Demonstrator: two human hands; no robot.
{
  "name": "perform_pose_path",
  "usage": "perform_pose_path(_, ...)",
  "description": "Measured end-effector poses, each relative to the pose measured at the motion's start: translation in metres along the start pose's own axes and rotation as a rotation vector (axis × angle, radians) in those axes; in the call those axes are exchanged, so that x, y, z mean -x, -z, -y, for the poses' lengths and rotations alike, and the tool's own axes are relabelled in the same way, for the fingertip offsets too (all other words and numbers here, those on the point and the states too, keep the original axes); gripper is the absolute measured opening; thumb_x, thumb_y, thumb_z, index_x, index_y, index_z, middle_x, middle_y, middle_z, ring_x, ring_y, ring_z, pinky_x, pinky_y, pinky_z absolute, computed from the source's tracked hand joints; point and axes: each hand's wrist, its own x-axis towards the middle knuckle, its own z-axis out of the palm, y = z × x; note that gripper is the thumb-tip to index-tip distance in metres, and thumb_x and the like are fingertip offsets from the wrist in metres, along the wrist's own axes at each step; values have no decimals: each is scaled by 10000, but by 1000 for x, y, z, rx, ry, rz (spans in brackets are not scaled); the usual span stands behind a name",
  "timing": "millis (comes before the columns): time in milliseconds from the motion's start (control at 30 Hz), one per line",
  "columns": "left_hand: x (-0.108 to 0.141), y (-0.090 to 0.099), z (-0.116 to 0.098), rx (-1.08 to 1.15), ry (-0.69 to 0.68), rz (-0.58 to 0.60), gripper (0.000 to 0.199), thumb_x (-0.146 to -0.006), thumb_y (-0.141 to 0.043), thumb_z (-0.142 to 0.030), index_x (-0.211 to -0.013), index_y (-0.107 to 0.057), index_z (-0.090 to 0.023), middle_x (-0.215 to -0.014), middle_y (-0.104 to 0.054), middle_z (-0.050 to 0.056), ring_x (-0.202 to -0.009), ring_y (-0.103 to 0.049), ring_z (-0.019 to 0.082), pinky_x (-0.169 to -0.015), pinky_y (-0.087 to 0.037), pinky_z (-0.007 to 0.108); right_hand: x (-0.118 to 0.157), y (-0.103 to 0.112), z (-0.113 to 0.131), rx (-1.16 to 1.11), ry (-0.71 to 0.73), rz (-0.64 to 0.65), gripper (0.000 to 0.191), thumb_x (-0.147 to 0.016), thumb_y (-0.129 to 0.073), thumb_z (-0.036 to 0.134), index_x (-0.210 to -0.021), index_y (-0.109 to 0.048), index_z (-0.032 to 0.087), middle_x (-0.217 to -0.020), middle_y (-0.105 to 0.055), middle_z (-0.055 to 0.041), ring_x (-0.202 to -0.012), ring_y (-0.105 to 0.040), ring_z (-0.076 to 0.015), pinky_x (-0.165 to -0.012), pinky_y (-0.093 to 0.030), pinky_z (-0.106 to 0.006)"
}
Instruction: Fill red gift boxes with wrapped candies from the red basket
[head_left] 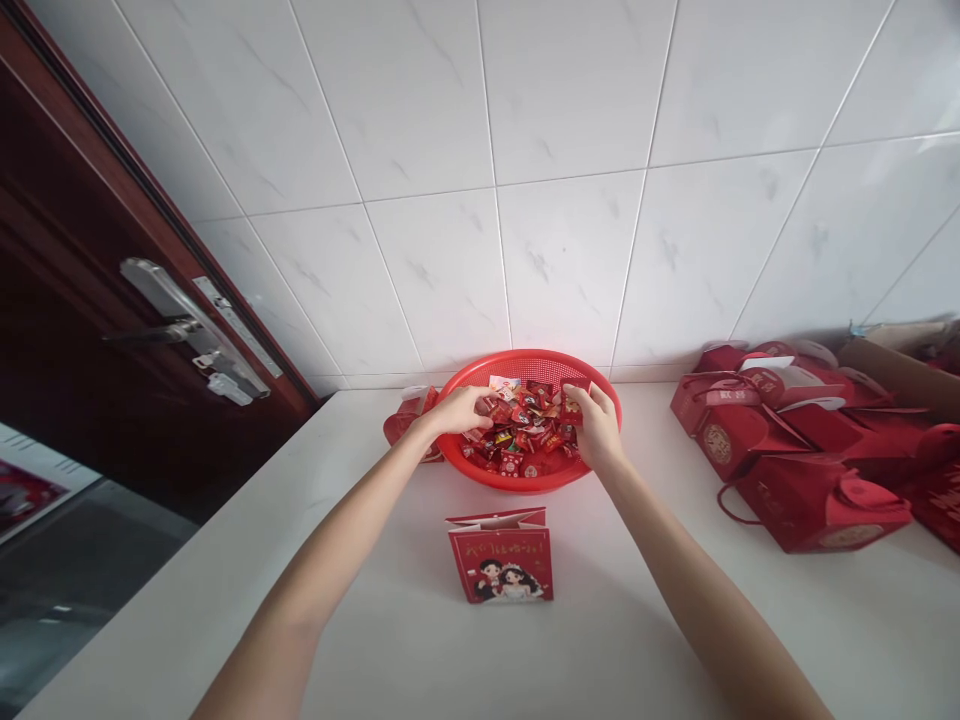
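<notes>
A red plastic basket (529, 484) stands against the tiled wall, with many small wrapped candies (517, 425) inside. My left hand (463, 410) reaches over its left side, fingers bent and touching the candies; whether one is pinched is too small to tell. At the basket's right side, my right hand (598, 420) grips a red packet between thumb and fingers (574, 402). Nearer to me, a red paper box with a printed couple (502, 565) stands upright on the white table, its top open.
Several folded red gift boxes (817, 500) are piled at the right, beside a cardboard box (900, 375). Another red box (409, 420) is partly behind the basket's left side. A dark red door (97, 250) with a metal handle stands at the left of the table (390, 640).
</notes>
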Motion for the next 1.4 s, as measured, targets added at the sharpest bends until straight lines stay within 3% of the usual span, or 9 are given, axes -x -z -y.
perform_pose_path(233,-10,-1,-8,-189,-12,-290,514,-794,-639,-85,-1295,-662,-194,-1327,-676,98,-1206,-638,272,-1037,-479,331,1,2,-1,10,3,5,232,-646,-781,384,-670,-607,233,-657,-666,14,-629,-617,-190,-573,-522,-307)
perform_pose_path(367,-10,1,-13,-255,9,-78,338,-845,-573,-123,-1126,-748,-194,-1141,-759,73,-1052,-702,242,-912,-522,288,1,2,0,2,9,9,224,-638,-780,372,-661,-610,228,-654,-665,12,-640,-619,-189,-590,-527,-306)
perform_pose_path(467,-7,5,-16,-350,76,135,380,-808,-521,-62,-1048,-769,-221,-1082,-779,41,-993,-714,207,-827,-516,238,0,1,0,-1,15,9,216,-637,-775,364,-656,-611,227,-650,-662,13,-641,-618,-186,-595,-526,-301)
perform_pose_path(533,-7,8,-15,-417,136,201,433,-761,-517,-32,-1062,-763,-223,-1099,-774,59,-973,-718,217,-800,-515,247,0,1,0,0,8,9,214,-636,-772,365,-658,-609,228,-650,-661,13,-639,-619,-188,-597,-526,-305)
perform_pose_path(767,-23,0,-4,-504,185,268,402,-643,-649,-52,-996,-738,-222,-1091,-749,91,-976,-703,269,-782,-527,275,0,0,0,-1,11,10,217,-624,-768,369,-649,-601,232,-642,-658,14,-641,-621,-191,-594,-521,-307)
perform_pose_path(933,-26,-11,-1,-543,211,257,619,-581,-747,-95,-1180,-644,-210,-1106,-715,132,-971,-697,294,-775,-541,294,0,-1,2,-3,5,-5,196,-629,-740,371,-641,-601,233,-643,-665,4,-685,-652,-214,-587,-517,-307)
perform_pose_path(1100,-23,-12,-7,-583,232,261,472,-501,-777,-39,-945,-688,-171,-1078,-714,177,-1062,-663,375,-865,-533,375,1,-3,6,-25,14,-17,169,-622,-693,353,-587,-580,232,-612,-649,1,-703,-661,-221,-625,-531,-317)
perform_pose_path(1200,-20,-9,-10,-565,225,272,401,-490,-763,-20,-852,-696,-179,-1033,-730,151,-1040,-674,361,-838,-536,351,0,-2,6,-12,13,-13,157,-631,-669,350,-583,-578,232,-610,-646,-4,-696,-657,-217,-607,-518,-310)
perform_pose_path(1400,-15,8,-7,-402,173,227,596,-585,-703,-56,-1151,-710,-240,-1136,-722,76,-991,-696,257,-744,-528,262,-2,2,1,-17,4,-13,147,-649,-673,344,-606,-588,232,-635,-665,1,-651,-633,-196,-511,-457,-276)
